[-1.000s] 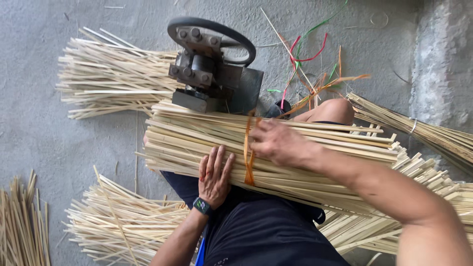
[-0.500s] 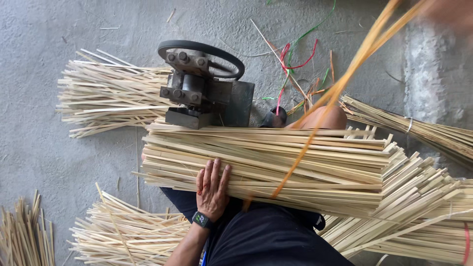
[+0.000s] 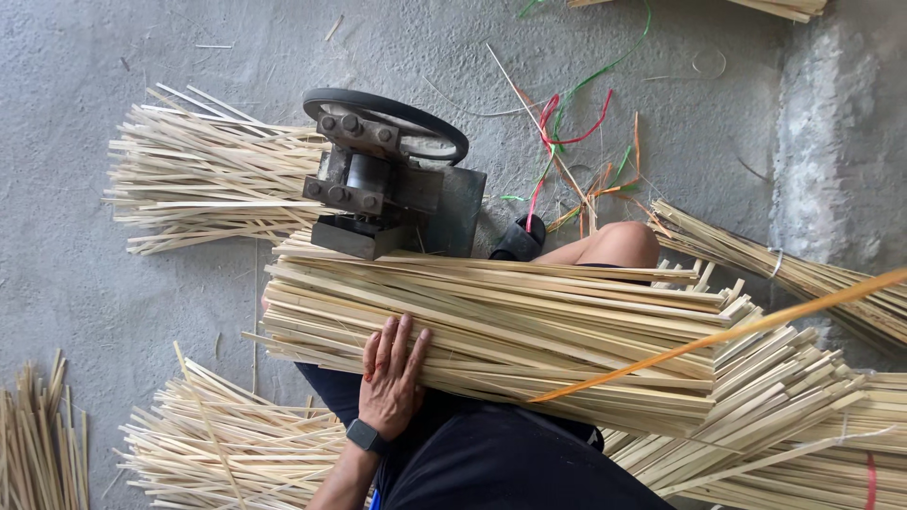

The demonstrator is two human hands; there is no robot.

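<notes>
Bundling looks half done: your left hand [image 3: 392, 378] lies flat, fingers spread, on the lap-held bundle of pale split bamboo strips [image 3: 529, 331]; the orange strap [image 3: 718, 335] stretches taut and untied, your right hand unseen.

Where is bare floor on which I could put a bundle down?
Bare concrete floor lies left of the machine, between the upper stick pile and the lower pile. It is crowded around the left hand and the lap bundle.

Pale cream bundle of bamboo strips [image 3: 529, 331], orange strap [image 3: 718, 335] across it, dark grey metal machine [image 3: 383, 184] with black wheel, mottled grey concrete floor [image 3: 142, 57], red, green and orange loose strings [image 3: 576, 142], black wristwatch [image 3: 365, 436], navy shorts [image 3: 491, 463]
</notes>
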